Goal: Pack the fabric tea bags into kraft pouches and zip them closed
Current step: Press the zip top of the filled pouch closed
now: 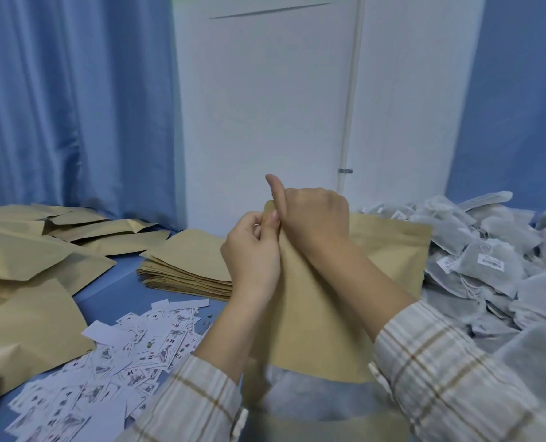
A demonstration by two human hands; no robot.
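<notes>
A kraft pouch stands upright in front of me, above the blue table. My left hand pinches its top left corner. My right hand grips the same top edge beside it, thumb raised. A heap of grey fabric tea bags with white labels lies to the right. Near the bottom edge another pouch gapes open, with grey fabric showing inside it.
A flat stack of empty kraft pouches sits left of my hands. More pouches lie scattered over the far left. Small printed paper slips litter the table at lower left. A white wall and blue curtains stand behind.
</notes>
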